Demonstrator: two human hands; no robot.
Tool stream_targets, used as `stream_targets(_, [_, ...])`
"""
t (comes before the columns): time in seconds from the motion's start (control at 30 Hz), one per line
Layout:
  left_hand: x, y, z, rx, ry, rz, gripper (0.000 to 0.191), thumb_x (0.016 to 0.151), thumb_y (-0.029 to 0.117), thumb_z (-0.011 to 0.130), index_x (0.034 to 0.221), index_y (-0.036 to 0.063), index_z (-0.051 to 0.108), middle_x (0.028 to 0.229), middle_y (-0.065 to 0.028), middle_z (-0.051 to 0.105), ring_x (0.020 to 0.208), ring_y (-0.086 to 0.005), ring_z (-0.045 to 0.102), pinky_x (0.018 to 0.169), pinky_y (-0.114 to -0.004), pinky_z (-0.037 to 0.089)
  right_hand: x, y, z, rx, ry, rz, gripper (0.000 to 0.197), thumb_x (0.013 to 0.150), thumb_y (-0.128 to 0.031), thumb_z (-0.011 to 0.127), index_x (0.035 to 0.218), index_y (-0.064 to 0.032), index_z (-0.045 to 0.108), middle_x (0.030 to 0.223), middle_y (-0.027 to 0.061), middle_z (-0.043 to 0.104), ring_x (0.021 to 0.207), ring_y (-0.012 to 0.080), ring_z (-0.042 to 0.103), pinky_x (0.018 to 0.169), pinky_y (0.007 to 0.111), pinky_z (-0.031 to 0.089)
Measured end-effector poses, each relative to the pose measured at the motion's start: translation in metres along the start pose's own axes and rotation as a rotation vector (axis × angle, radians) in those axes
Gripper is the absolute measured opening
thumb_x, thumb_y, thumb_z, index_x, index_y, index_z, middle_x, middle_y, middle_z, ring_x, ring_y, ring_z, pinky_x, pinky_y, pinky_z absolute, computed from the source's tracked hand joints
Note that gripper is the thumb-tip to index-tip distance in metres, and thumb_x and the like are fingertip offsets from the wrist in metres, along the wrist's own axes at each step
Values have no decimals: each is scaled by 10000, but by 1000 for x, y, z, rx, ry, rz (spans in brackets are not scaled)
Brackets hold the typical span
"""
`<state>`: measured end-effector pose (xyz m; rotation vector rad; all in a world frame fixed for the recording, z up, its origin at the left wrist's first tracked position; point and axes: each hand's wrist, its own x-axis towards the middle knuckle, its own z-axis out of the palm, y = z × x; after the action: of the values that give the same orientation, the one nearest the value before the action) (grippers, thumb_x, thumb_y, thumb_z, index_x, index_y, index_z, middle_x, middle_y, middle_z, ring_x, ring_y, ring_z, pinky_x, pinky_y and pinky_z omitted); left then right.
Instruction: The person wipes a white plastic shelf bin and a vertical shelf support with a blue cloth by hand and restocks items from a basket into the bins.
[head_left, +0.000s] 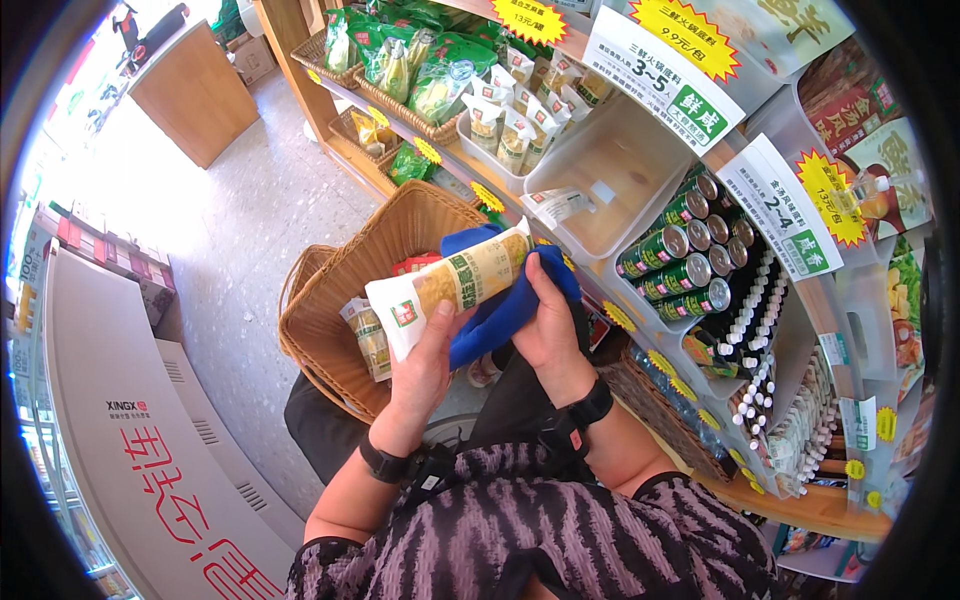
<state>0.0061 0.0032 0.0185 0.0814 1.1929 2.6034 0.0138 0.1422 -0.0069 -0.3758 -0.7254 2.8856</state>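
Note:
My left hand (424, 360) grips the near end of a white and clear plastic food packet (469, 277) with yellowish contents. A blue cloth (495, 319) lies beneath and behind the packet, and my right hand (551, 322) holds it near the packet's far end. Below and to the left of the packet sits a wicker basket (322, 300). In it are another clear packet (369, 337) and something red (415, 264), partly hidden by the packet I hold. A clear plastic bin (637, 150) on the shelf has one white packet (559, 204) lying in it.
To the right, wooden shelving carries dark green cans (686, 274), white-capped bottles (750, 322) and upright packets (517, 135). Bagged vegetables (442, 82) fill baskets farther up. A white appliance cabinet (127, 360) stands at the left, a wooden counter (199, 97) at the upper left.

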Motion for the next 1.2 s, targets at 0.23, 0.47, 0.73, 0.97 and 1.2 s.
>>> stream_targets(0.23, [-2,10,-7,33,-20,-38,345,897,112,463,1211,-11,388,1168,-148,505,1077,-271,513,919,-402,435,10,-11,-16,-45,106,-9,262,837,-228,604,1044,-88,527,1018,37,567,917,174,552,792,343,463])
stream_targets(0.47, [12,35,-42,80,29,-50,301,891,91,455,1166,-24,417,1088,-146,551,982,-265,573,824,-384,508,9,-15,-27,-267,254,-126,214,819,-182,627,997,-74,577,968,30,599,874,165,584,799,306,470])
stream_targets(0.73, [55,21,-156,735,85,-269,291,798,105,607,1060,98,480,947,-34,577,835,-147,577,626,-303,508,-6,-33,-35,-211,4,60,323,877,-259,495,1101,-26,500,1044,101,585,915,229,582,820,375,472])
stream_targets(0.97, [78,-55,-230,1186,102,-617,525,690,152,694,1129,19,440,1017,-153,560,849,-260,586,608,-349,513,-20,-36,-42,-48,-56,176,377,773,-116,464,1139,-31,489,1108,89,562,1045,231,524,948,371,380])
stream_targets(1.2, [105,-49,-176,1525,185,26,385,725,176,654,978,-3,426,916,-184,543,892,-320,545,791,-385,437,-28,-44,-59,180,-260,215,528,702,-121,469,1221,-29,432,1213,107,501,1141,259,450,999,407,314])
